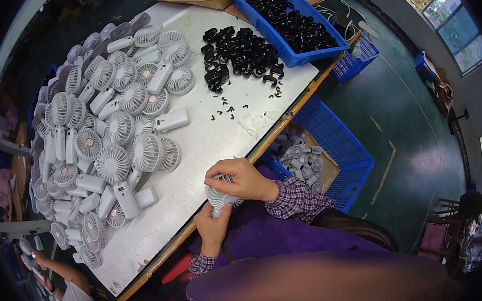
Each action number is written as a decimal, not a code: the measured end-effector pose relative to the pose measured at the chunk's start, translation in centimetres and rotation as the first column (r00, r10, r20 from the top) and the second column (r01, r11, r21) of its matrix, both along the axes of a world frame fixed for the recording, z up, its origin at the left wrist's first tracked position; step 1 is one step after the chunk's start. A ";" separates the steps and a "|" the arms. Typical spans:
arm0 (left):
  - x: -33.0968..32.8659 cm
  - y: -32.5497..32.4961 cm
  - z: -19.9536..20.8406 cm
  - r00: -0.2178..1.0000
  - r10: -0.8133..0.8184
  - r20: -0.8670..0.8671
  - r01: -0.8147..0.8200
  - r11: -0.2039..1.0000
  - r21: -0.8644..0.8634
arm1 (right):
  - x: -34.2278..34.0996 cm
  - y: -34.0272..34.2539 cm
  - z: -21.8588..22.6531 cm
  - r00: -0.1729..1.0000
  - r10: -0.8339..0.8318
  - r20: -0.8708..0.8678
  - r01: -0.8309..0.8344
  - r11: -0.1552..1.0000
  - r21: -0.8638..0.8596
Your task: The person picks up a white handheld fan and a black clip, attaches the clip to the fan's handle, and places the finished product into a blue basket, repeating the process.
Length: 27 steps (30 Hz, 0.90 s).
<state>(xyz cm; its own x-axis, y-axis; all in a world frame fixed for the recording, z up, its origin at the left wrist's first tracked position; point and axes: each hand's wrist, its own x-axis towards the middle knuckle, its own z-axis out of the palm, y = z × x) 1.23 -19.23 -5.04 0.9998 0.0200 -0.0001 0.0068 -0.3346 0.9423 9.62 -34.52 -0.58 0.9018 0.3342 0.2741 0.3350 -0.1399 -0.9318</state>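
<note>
At the near edge of the table (211,127), the left hand (212,229) pinches a white fan (217,199) low in its grip; the right hand (244,179) clasps its head. Heaped fans (119,128) lie leftward.

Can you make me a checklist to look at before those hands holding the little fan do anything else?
1. Left hand on the fan: ok, holding its near end.
2. Right hand on the fan: ok, its fingers are at the round head.
3. Whole fan easy to see: not ok, the hands cover part of it.
4. Small black bits gathered up: not ok, scattered on the white table.
5. Anything inside the fan's head: cannot tell, too hidden.
</note>
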 end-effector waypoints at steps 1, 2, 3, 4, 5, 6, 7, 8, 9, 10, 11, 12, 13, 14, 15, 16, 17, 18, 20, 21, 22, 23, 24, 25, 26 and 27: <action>-0.4 0.2 -0.1 1.000 -0.009 0.001 0.009 1.000 -0.002 | -0.1 0.1 -0.2 0.998 0.019 -0.057 -0.017 1.000 0.022; -0.6 0.4 -0.4 1.000 -0.014 -0.024 0.014 1.000 -0.009 | -0.2 0.2 -0.3 0.995 0.027 -0.094 -0.024 0.999 0.027; -0.6 0.4 -0.4 0.999 -0.019 -0.049 0.018 1.000 -0.016 | -0.1 0.2 -0.5 0.996 0.018 -0.092 -0.015 1.000 0.025; -0.5 0.2 -0.1 0.999 -0.028 -0.047 0.027 0.999 -0.017 | 0.0 0.2 -0.9 0.990 0.042 -0.133 -0.036 0.998 0.053; -0.7 0.1 0.6 0.999 -0.018 -0.031 0.018 1.000 0.003 | 0.0 0.2 -1.4 0.982 0.072 -0.177 -0.059 0.995 0.082; -0.8 0.0 1.1 1.000 -0.009 -0.014 0.009 1.000 0.024 | 0.3 0.2 -2.2 0.924 0.095 -0.371 -0.050 0.991 0.127; -0.7 -0.1 1.3 1.000 -0.014 -0.015 0.014 1.000 0.023 | 0.8 -0.2 -3.2 0.888 0.123 -0.444 -0.047 0.983 0.180; -0.2 -0.1 1.4 0.998 -0.030 -0.049 0.032 0.998 0.052 | 1.5 -0.3 -3.6 0.846 0.163 -0.507 -0.047 0.971 0.233; 0.2 -0.1 1.4 0.995 -0.044 -0.084 0.051 0.996 0.080 | 1.2 -0.9 -3.4 0.899 0.154 -0.411 -0.087 0.980 0.177; 0.3 0.6 0.7 0.986 -0.075 -0.148 0.088 0.993 0.082 | 2.0 -2.1 -3.9 0.948 0.071 -0.310 -0.029 0.990 0.137; 0.3 1.2 0.6 0.944 -0.063 -0.324 0.026 0.993 -0.117 | 2.5 -3.7 -4.3 0.977 -0.014 -0.214 0.037 0.994 0.104; 0.2 1.8 0.5 0.872 -0.076 -0.484 -0.082 0.951 -0.298 | 3.7 -6.0 -3.1 0.978 -0.187 -0.089 0.194 0.978 0.081; 0.5 2.6 0.7 0.864 -0.155 -0.479 -0.088 0.890 -0.447 | 5.2 -8.8 -3.1 0.907 -0.421 0.027 0.421 0.907 0.009; 0.5 3.2 0.6 0.894 -0.199 -0.401 -0.076 0.815 -0.575 | 7.3 -12.3 -4.1 0.806 -0.506 0.306 0.553 0.828 -0.088; 0.2 3.9 0.6 0.919 -0.230 -0.320 -0.058 0.723 -0.688 | 9.2 -15.1 -5.4 0.747 -0.535 0.395 0.616 0.780 -0.109; 0.2 4.5 0.4 0.928 -0.262 -0.263 -0.014 0.684 -0.729 | 10.6 -16.7 -5.8 0.691 -0.530 0.491 0.666 0.731 -0.148; 0.3 4.7 0.4 0.941 -0.244 -0.235 -0.014 0.664 -0.748 | 11.7 -17.8 -6.5 0.691 -0.526 0.496 0.665 0.732 -0.150; 0.6 4.7 0.6 0.952 -0.227 -0.206 -0.011 0.646 -0.763 | 12.6 -18.7 -6.9 0.674 -0.458 0.579 0.683 0.686 -0.252; 0.9 4.5 0.8 0.961 -0.207 -0.182 -0.011 0.631 -0.776 | 13.8 -19.3 -7.2 0.638 -0.350 0.686 0.699 0.637 -0.325; 1.1 4.3 1.2 0.974 -0.170 -0.150 -0.009 0.632 -0.775 | 14.1 -19.3 -7.2 0.641 -0.349 0.684 0.694 0.643 -0.323; 1.3 4.2 1.6 0.984 -0.131 -0.120 -0.010 0.635 -0.772 | 14.2 -19.3 -7.3 0.675 -0.346 0.651 0.669 0.659 -0.343; 1.2 4.2 1.8 0.988 -0.107 -0.116 -0.020 0.642 -0.766 | 14.4 -18.6 -7.2 0.713 -0.332 0.617 0.634 0.682 -0.365; 1.2 4.5 1.7 0.988 -0.081 -0.131 -0.046 0.659 -0.751 | 14.3 -17.9 -7.3 0.735 -0.372 0.567 0.619 0.709 -0.337; 1.1 4.8 1.5 0.987 -0.046 -0.152 -0.081 0.675 -0.733 | 14.2 -16.8 -7.1 0.761 -0.414 0.500 0.591 0.759 -0.271; 1.3 4.7 1.4 0.986 -0.020 -0.164 -0.106 0.685 -0.721 | 13.9 -15.7 -6.9 0.790 -0.445 0.422 0.560 0.803 -0.202; 2.0 4.5 1.5 0.988 -0.029 -0.153 -0.089 0.699 -0.709 | 13.2 -14.7 -6.6 0.856 -0.492 0.161 0.511 0.852 -0.115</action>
